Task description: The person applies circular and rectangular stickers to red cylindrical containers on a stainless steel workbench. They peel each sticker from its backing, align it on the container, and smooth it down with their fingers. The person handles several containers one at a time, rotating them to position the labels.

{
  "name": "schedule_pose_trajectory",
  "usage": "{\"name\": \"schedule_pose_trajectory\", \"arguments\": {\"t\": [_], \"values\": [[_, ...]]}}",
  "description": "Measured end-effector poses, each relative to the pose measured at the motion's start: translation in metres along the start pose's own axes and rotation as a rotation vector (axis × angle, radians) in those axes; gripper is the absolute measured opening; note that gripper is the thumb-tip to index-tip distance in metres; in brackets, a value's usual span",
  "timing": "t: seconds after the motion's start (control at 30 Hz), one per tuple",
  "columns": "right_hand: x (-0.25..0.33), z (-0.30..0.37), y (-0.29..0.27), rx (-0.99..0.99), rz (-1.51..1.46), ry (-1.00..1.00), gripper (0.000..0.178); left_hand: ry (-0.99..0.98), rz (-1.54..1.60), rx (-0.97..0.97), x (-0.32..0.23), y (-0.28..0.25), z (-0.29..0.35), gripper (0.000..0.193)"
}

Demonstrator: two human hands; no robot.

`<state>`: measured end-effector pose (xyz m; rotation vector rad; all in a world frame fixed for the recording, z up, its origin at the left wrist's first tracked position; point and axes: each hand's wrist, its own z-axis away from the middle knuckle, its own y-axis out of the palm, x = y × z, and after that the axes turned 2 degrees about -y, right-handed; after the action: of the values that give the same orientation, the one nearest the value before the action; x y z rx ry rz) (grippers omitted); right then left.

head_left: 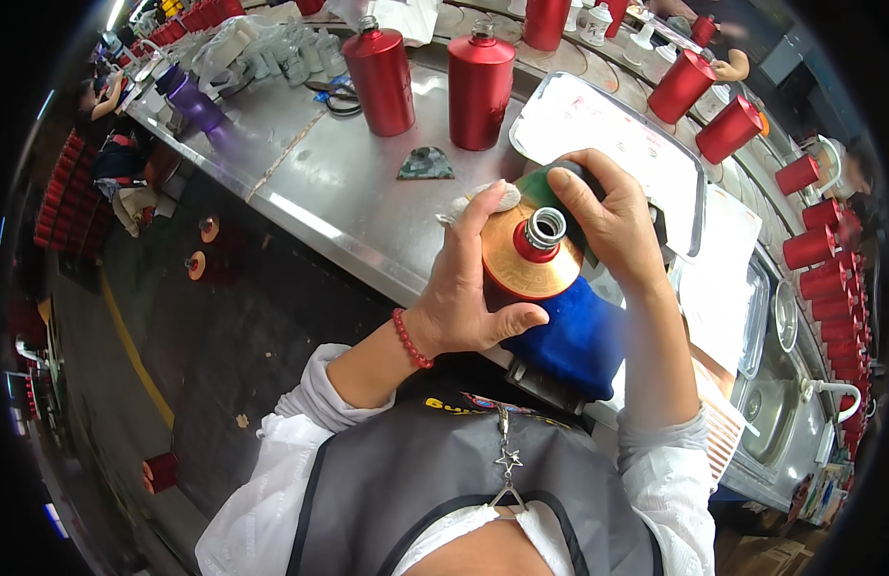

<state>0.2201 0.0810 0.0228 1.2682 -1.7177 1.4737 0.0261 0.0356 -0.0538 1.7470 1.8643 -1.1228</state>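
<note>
A bottle with a gold shoulder [511,259], a red neck ring and a bare glass mouth tilts up between my hands. My left hand [454,288], with a red bead bracelet at the wrist, curls round its left side, thumb in front. White wrapping [478,202] lies by its fingertips. On the far right side, my right hand [612,211] grips a dark rounded piece against the bottle; its kind is unclear. A green patch [535,188] shows beside that piece. Below the bottle a deep blue cloth [574,336] covers something at the bench edge.
Two red bottles [379,82] [481,86] stand ahead on the metal bench [300,182], near a camouflage-patterned piece [426,164] and scissors [341,99]. A white tray [617,144] lies right. Beyond it, a curved conveyor carries more red bottles [682,86]. A sink [769,413] stands lower right.
</note>
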Motion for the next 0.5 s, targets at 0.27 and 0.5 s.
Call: {"name": "schedule_pose_trajectory", "arguments": {"t": [0.27, 0.5], "values": [[0.033, -0.052, -0.003, 0.349, 0.175, -0.214, 0.027, -0.233, 0.429, 0.131, 0.002, -0.008, -0.007, 0.110], [0.004, -0.042, -0.007, 0.005, 0.233, -0.153, 0.025, -0.169, 0.475, 0.250, 0.025, -0.012, -0.012, 0.110]]}}
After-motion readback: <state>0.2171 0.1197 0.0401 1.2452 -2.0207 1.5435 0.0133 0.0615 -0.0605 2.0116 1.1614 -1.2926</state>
